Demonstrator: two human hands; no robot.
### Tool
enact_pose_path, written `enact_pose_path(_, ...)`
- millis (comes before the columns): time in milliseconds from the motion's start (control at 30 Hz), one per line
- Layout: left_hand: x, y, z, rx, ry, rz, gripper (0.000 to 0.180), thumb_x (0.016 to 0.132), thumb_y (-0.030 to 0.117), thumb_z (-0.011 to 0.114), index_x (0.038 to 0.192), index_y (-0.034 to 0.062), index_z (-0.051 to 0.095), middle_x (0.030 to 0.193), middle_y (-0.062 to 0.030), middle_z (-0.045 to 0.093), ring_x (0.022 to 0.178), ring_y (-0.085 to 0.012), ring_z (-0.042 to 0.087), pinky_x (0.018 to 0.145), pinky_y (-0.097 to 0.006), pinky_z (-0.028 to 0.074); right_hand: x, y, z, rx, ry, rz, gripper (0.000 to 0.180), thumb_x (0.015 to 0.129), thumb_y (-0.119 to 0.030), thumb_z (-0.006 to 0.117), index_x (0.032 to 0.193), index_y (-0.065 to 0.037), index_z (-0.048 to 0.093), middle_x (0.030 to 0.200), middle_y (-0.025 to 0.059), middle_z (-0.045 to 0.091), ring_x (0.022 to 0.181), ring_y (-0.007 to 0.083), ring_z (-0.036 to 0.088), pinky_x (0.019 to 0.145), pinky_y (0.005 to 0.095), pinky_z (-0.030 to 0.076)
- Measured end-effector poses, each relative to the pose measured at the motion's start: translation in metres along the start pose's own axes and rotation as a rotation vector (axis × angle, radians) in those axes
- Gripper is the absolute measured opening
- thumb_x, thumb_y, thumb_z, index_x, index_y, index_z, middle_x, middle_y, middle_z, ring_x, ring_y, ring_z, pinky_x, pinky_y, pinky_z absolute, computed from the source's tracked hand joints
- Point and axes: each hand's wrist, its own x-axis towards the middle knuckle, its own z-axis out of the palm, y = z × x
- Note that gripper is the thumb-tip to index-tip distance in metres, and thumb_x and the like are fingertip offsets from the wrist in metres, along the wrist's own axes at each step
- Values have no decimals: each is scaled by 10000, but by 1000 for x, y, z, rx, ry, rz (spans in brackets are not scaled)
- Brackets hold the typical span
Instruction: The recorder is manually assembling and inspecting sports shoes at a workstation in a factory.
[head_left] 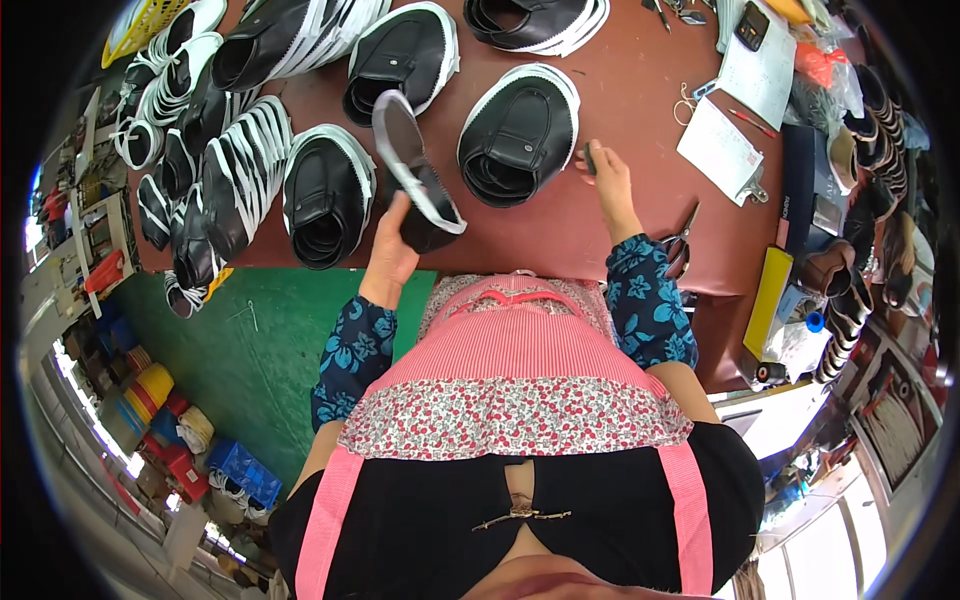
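Observation:
Near the table's front edge, my left hand [388, 250] is closed on a black shoe upper [432, 190] with a white border, tilted up so its hollow underside shows. To the right, my right hand [612, 182] hovers over the table with fingers curled around a small dark object [590, 158], too small to name. Between the hands sits another black shoe upper [520, 135] with a white serrated edge. One more black upper [325, 200] lies left of my left hand, and a further upper [402, 60] is behind the held one.
Stacked uppers [240, 165] fill the table's left side. Scissors [682, 240] lie beside my right forearm. Farther right are a clipboard with paper [722, 150], a red pen [752, 122] and a black phone [752, 27]. The brown tabletop [640, 90] ends before my apron.

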Motion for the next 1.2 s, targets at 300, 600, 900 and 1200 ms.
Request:
enact_pose_path(300, 8, -64, 26, 890, 57, 388, 330, 1019, 240, 832, 1103, -67, 746, 1006, -117, 787, 890, -211, 709, 826, -383, 565, -10, -4, 27, 27, -112, 31, 416, 1150, -434, 641, 1200, -49, 789, 1115, 33, 789, 1038, 143, 748, 871, 309, 566)
enact_pose_path(600, -96, 27, -32, 1883, 595, 568, 393, 1079, 303, 733, 1036, -82, 671, 1092, -319, 704, 1038, -521, 656, 877, -609, 484, 3, 4, 7, -40, -77, 7, 403, 1144, -441, 652, 1147, -58, 778, 1059, 29, 781, 982, 129, 739, 816, 306, 560)
enact_pose_path(900, -22, 76, 6, 1714, 959, 1367, 378, 941, 332, 895, 1060, 49, 675, 1103, -133, 691, 1119, -392, 623, 967, -522, 466, 60, -37, 20, -150, -70, -253, 399, 1080, -390, 744, 1048, 8, 732, 806, 77, 718, 746, 142, 702, 701, 336, 568)
enact_pose_path(1200, 157, -61, 135, 1924, -239, 868, 570, 1155, 281, 525, 1698, 126, 452, 1804, -91, 386, 1631, -377, 394, 1307, -542, 365, 123, -60, 72, -919, 27, -162, 659, 1086, -595, 516, 1191, -19, 818, 1194, 311, 784, 1167, 515, 747, 1021, 588, 591)
